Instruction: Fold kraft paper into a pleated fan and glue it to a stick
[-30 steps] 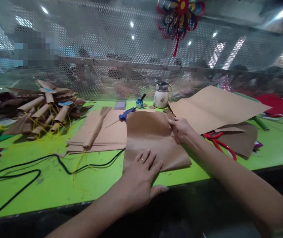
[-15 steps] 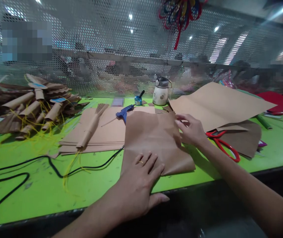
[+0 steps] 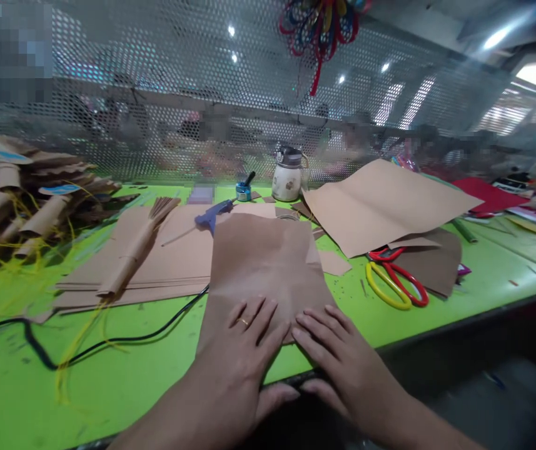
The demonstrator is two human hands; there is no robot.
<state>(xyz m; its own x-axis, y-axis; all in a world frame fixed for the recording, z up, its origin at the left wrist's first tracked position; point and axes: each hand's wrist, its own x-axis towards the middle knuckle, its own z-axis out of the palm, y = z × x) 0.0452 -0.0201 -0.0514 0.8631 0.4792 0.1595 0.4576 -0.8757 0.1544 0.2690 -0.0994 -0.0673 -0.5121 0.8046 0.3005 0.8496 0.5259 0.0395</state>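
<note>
A sheet of brown kraft paper (image 3: 262, 256) lies in front of me, its near end at the table edge. My left hand (image 3: 244, 350) rests open and flat on its lower left part, a ring on one finger. Beside it, my right hand (image 3: 338, 350) presses flat on the lower right part, fingers stretched out. Both thumbs hang over the table's front edge. Behind the sheet's left side is a blue glue gun (image 3: 214, 215), partly covered. Red and yellow-handled scissors (image 3: 396, 281) lie to the right.
At left, a rolled paper piece with a fringed end (image 3: 131, 256) lies on stacked kraft sheets (image 3: 178, 250). A black cable (image 3: 155, 336) crosses the green table (image 3: 155, 387). Further back are a bottle (image 3: 288, 178), a small blue jar (image 3: 244, 190) and a large tan sheet (image 3: 389, 203).
My right hand has left the sheet's upper right edge and come down flat beside my left hand. The sheet's right side now lies flatter. The view has turned slightly right.
</note>
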